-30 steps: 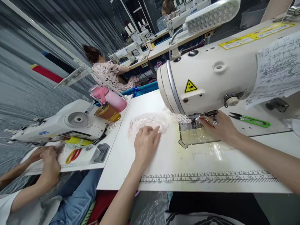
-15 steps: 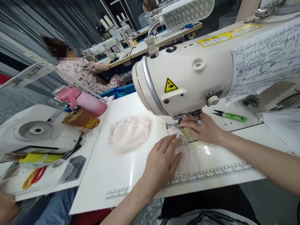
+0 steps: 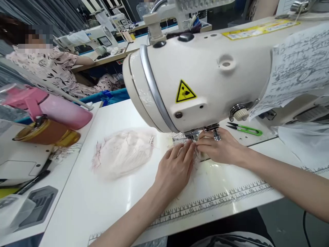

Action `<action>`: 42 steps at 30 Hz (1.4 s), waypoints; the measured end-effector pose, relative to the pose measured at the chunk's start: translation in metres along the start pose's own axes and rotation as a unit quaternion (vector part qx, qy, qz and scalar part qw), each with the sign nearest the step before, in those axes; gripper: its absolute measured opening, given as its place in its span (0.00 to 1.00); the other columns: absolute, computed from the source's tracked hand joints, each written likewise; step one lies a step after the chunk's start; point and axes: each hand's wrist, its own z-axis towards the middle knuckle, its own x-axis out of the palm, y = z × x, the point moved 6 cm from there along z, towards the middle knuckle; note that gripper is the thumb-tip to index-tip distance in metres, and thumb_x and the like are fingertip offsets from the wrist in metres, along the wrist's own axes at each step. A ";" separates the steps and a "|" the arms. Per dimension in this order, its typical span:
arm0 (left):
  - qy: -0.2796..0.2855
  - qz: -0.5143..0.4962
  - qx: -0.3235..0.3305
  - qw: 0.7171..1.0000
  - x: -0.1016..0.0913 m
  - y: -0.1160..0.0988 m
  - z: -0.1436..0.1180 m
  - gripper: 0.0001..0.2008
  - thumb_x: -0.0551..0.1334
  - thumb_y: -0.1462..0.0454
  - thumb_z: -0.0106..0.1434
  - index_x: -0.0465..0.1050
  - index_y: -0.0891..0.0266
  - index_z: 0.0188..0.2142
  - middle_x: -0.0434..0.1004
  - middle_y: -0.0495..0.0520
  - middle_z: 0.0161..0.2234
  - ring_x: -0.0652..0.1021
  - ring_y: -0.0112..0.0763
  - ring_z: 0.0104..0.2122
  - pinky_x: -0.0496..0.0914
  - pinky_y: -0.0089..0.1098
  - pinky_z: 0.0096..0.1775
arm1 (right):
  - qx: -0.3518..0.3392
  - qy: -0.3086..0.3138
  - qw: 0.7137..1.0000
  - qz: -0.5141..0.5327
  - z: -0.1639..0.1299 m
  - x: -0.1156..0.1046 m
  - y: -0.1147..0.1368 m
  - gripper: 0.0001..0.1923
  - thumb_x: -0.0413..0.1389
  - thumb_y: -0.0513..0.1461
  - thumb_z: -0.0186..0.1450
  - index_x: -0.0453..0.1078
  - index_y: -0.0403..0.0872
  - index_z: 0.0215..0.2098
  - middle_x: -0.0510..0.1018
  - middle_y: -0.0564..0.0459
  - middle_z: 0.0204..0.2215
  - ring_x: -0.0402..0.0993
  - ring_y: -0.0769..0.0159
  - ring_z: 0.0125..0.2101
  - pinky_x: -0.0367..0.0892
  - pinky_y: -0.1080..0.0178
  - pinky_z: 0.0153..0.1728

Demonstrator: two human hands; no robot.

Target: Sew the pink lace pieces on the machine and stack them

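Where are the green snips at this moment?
In the head view, the green snips lie on the white table, on the right, just behind the right hand and below the machine, near its small dial.

Glossy white table (image 3: 115,202), sheer lace cloth (image 3: 123,152), smooth enamelled sewing machine (image 3: 205,79), paper note (image 3: 298,68)

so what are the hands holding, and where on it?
Both the left hand and right hand pinch the sheer lace piece at its edge by the presser foot.
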 end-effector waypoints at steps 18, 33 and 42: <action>-0.018 -0.012 -0.034 0.999 0.009 0.017 0.009 0.19 0.52 0.66 0.67 0.67 0.67 0.55 0.73 0.62 0.53 0.74 0.46 0.50 0.72 0.45 0.47 | -0.009 -0.007 0.999 -0.052 0.004 0.000 -0.001 0.16 0.45 0.28 0.65 0.73 0.45 0.39 0.80 0.55 0.41 0.74 0.68 0.28 0.60 0.59 0.32; -0.027 0.001 -0.028 0.999 0.010 0.016 0.008 0.19 0.51 0.65 0.68 0.65 0.69 0.57 0.72 0.61 0.54 0.72 0.46 0.52 0.71 0.44 0.47 | -0.001 0.008 0.999 -0.038 0.005 0.001 0.000 0.18 0.44 0.27 0.64 0.73 0.45 0.40 0.80 0.53 0.41 0.75 0.67 0.33 0.63 0.59 0.38; -0.043 -0.030 -0.033 0.998 0.010 0.018 0.007 0.18 0.52 0.64 0.69 0.66 0.65 0.56 0.73 0.59 0.53 0.73 0.43 0.53 0.71 0.43 0.49 | -0.014 -0.033 0.999 -0.036 0.004 0.002 -0.002 0.17 0.46 0.26 0.61 0.73 0.43 0.39 0.81 0.52 0.38 0.75 0.66 0.31 0.62 0.59 0.37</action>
